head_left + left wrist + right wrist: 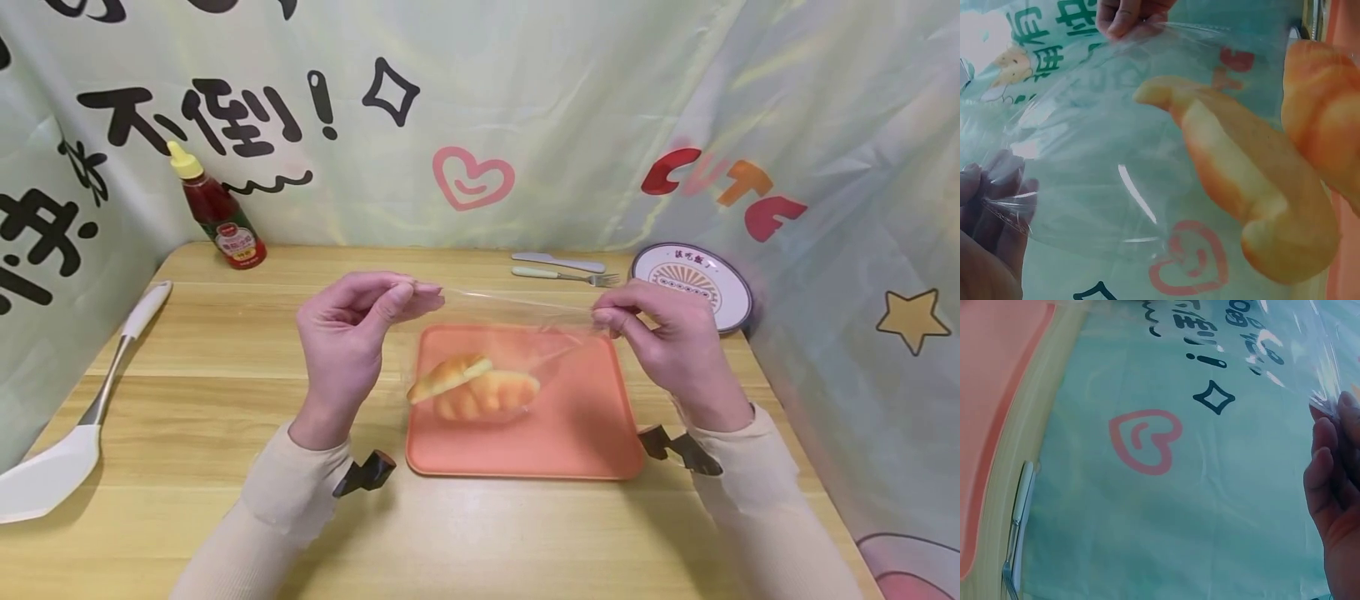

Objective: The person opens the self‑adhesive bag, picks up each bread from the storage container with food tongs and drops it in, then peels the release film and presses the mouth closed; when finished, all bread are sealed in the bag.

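A clear plastic bag is stretched between both hands, above the orange tray. My left hand pinches the bag's upper left corner between thumb and fingers. At the opposite corner, my right hand pinches the film with thumb and forefinger. Two golden-brown bread rolls show low in the bag at its left side: a slimmer curved roll and a plumper ridged roll. In the left wrist view the curved roll looms large behind the film. The right wrist view has the right fingers at the bag's gathered edge.
Behind the tray lie a table knife and a fork. An oval plate leans at the back right. A sauce bottle stands at the back left, and a white-headed spatula lies along the left edge. Printed curtains enclose the table.
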### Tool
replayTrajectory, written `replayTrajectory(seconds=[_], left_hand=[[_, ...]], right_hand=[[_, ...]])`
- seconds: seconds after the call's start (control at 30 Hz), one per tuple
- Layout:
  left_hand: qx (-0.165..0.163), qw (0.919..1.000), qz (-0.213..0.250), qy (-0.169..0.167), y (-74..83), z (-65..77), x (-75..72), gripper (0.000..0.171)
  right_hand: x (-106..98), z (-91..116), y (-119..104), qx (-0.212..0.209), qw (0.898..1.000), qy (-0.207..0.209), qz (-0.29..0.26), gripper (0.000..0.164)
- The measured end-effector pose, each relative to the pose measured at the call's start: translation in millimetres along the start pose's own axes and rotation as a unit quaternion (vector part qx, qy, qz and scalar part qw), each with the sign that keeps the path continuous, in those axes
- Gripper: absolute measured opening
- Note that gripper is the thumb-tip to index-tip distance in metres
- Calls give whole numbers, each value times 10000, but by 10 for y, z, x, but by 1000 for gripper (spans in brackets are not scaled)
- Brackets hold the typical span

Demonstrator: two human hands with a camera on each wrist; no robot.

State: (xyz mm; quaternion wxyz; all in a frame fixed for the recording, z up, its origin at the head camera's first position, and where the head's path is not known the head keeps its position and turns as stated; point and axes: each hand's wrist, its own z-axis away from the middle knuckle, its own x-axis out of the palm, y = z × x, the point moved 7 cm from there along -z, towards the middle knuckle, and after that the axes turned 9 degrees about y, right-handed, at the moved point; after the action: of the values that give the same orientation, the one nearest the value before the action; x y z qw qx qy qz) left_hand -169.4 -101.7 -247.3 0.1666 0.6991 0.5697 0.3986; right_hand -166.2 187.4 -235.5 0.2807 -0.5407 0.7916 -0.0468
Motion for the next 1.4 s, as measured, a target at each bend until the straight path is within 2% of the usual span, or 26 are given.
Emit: replayTrajectory(seconds=[0.17,0.3,0.4,0.57,0.63,0.83,0.97,1.07,1.2,1.3,1.4], left_hand=[[-14,10000,-43,-19,-5,3,-10,6],[32,9999,-123,5,-11,6,-22,5],[165,9996,-219,27,-6,11,-33,4],[409,9986,-315,67,17,14,-82,7],[434,9988,-233,70,26,9,-119,7],[589,9978,-64,281,88,-4,-300,11],[642,9971,175,356,135,1,-423,14],[729,9964,249,346,187,7,-501,15],[1072,9935,172,337,310,11,-606,12],[1322,9904,-57,396,422,-3,-710,11],[1254,9894,-503,534,507,-42,-848,11]], right_hand=[[-2,1,-2,74,10000,-47,38,37],[38,-2,0,272,9994,-133,-195,41],[74,2,-11,368,9975,-170,-583,40],[99,-11,-39,466,9959,-5,-772,38],[114,-31,-52,503,9960,-16,-736,35],[229,-97,-153,427,9954,-410,-747,11],[332,-136,-232,500,9891,-572,-1260,12],[456,-156,-293,762,9734,-733,-2034,16],[658,-165,-369,1217,9485,-976,-2755,18],[847,-163,-417,1733,9221,-1180,-3252,18],[1067,-142,-446,2341,8886,-1400,-3687,18]])
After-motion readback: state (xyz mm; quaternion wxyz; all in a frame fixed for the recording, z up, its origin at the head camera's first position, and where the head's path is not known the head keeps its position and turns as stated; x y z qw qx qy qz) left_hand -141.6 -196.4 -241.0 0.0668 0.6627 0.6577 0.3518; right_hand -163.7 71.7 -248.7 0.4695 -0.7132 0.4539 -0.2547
